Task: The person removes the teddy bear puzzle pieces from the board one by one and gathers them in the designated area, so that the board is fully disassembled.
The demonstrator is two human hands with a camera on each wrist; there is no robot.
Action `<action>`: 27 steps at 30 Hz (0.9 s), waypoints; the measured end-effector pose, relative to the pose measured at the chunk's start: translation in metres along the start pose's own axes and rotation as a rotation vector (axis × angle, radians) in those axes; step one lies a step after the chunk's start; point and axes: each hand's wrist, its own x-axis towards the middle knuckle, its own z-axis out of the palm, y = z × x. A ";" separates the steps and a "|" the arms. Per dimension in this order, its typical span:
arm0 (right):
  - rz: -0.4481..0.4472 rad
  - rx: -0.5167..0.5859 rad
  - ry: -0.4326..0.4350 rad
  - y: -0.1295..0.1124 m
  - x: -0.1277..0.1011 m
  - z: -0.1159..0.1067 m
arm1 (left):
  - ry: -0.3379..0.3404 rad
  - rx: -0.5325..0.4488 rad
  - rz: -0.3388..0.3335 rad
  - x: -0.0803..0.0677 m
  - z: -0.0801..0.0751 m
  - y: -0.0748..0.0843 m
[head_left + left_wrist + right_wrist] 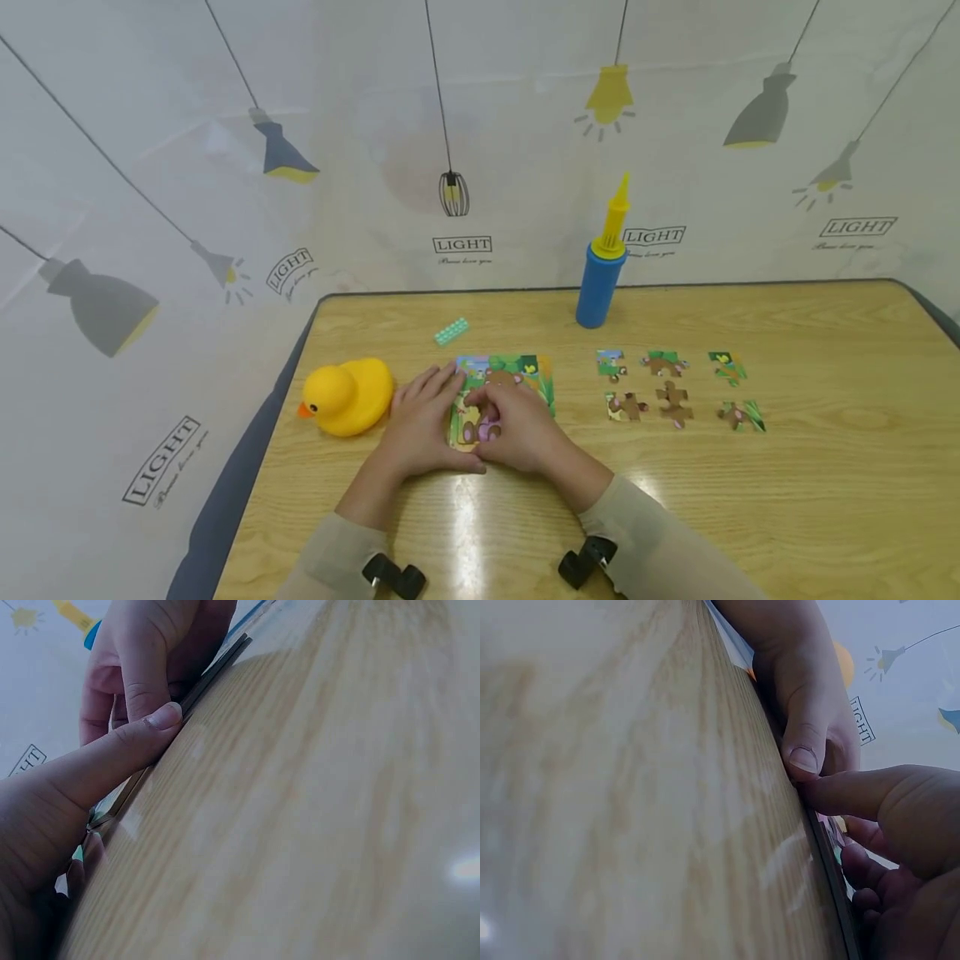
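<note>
Cropped sleeves point(660, 533); straight-fingered left hand point(423, 423) touches, right hand point(519, 429) pinches the partly hidden puzzle point(542, 385).

Pale wall covering point(525, 142) with hanging-lamp pictures point(761, 108) and "LIGHT" lettering point(462, 244) behind a glossy, dark-edged wood-grain table point(862, 492).

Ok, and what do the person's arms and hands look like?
The left hand and right hand are bare, with no gloves in sight. Both the left sleeve and right sleeve are plain beige. A small black device with rounded parts sits by the left cuff, a similar one by the right.
</note>
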 end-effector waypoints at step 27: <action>-0.083 -0.051 0.104 0.002 -0.012 0.009 | -0.002 -0.011 -0.008 0.001 0.002 -0.001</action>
